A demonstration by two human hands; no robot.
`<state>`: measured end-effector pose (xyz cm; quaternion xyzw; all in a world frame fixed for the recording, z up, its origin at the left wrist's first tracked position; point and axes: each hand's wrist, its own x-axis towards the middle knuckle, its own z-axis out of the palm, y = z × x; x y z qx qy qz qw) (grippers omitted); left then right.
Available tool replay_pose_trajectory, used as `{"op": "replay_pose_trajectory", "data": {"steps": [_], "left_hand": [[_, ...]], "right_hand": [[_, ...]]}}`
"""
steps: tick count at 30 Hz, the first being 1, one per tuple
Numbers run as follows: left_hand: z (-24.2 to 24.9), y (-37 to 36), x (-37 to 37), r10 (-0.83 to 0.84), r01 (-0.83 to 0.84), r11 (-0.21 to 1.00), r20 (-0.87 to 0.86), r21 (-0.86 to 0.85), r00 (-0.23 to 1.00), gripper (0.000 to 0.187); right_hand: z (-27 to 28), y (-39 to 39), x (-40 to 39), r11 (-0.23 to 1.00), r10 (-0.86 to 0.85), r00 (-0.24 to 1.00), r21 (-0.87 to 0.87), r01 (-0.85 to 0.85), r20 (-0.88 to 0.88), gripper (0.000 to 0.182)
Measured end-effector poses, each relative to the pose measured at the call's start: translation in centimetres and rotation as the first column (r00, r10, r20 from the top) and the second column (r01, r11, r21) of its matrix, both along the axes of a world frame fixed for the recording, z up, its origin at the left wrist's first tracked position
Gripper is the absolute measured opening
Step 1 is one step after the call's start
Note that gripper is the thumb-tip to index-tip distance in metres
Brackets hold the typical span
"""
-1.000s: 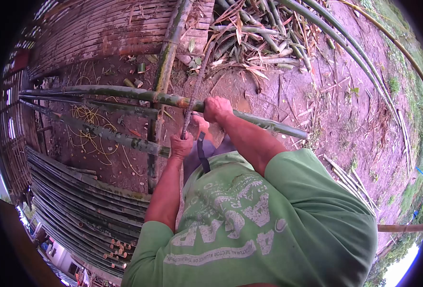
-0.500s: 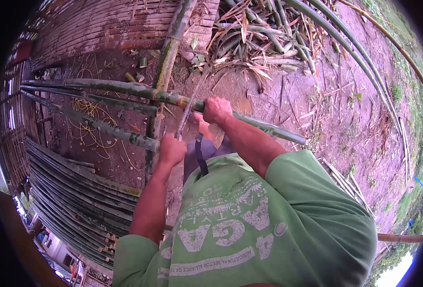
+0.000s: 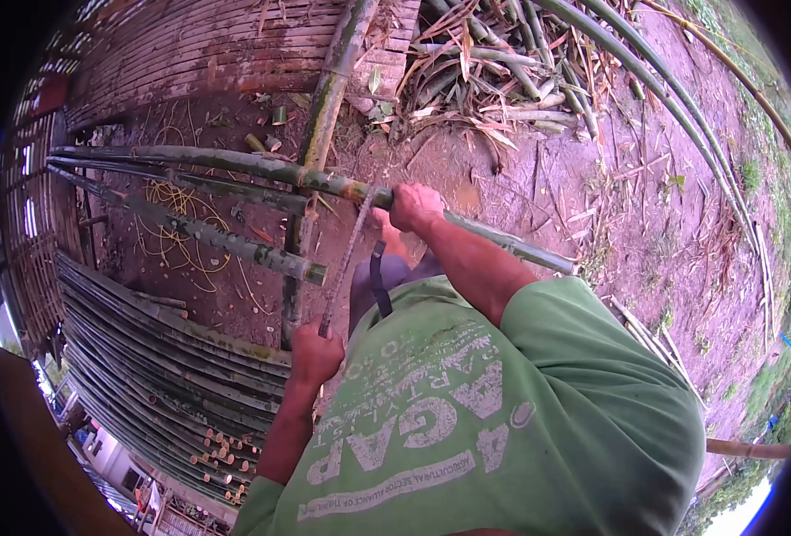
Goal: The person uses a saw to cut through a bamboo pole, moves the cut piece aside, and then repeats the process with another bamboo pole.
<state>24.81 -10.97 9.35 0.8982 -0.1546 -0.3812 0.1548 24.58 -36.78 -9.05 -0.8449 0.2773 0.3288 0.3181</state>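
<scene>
My left hand (image 3: 316, 354) is closed round the handle end of a saw (image 3: 345, 263), whose long, narrow blade slants up and away from me. Near its far end the blade meets a long green bamboo pole (image 3: 252, 166) just left of my right hand. That right hand (image 3: 416, 208) is wrapped over the pole, which runs on past it to a cut end at the right. A bamboo crosspiece (image 3: 324, 112) passes under the pole. Two more bamboo poles lie nearer to me, and one of them (image 3: 270, 257) ends close to the saw.
Many bamboo poles (image 3: 163, 357) are stacked at lower left. A slatted bamboo platform (image 3: 190, 54) stands at upper left, beside a heap of bamboo offcuts (image 3: 503, 71). Yellow cord (image 3: 176, 223) lies tangled on the ground. Long bent poles (image 3: 655, 85) curve along the right.
My left hand has drawn the saw back toward me, so more of the blade shows on my side of the pole. My right hand keeps its grip on the pole.
</scene>
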Motion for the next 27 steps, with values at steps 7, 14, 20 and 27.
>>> {"op": "replay_pose_trajectory", "data": {"steps": [7, 14, 20, 27], "left_hand": [[-10.6, -12.9, 5.0, -0.004, 0.015, 0.988, 0.077, -0.154, 0.997, 0.017], [-2.8, -4.6, 0.9, -0.009, 0.007, 0.999, -0.071, -0.031, 0.997, 0.02], [-7.9, -13.5, 4.2, 0.1, -0.114, 0.979, -0.09, -0.17, 0.991, 0.019], [-5.2, -4.4, -1.6, 0.077, -0.103, 0.929, -0.087, -0.357, 0.993, 0.014]], "right_hand": [[0.6, -1.4, 0.4, 0.999, -0.033, 0.999, 0.014, 0.033, -0.023, 0.031], [0.6, -1.8, -0.4, 0.994, -0.063, 0.995, 0.086, 0.069, -0.072, 0.034], [-1.9, -3.4, -0.4, 0.996, -0.017, 0.987, 0.088, 0.032, -0.161, 0.035], [-4.6, -10.5, -8.9, 0.971, -0.23, 0.963, -0.097, 0.217, -0.139, 0.032]]}}
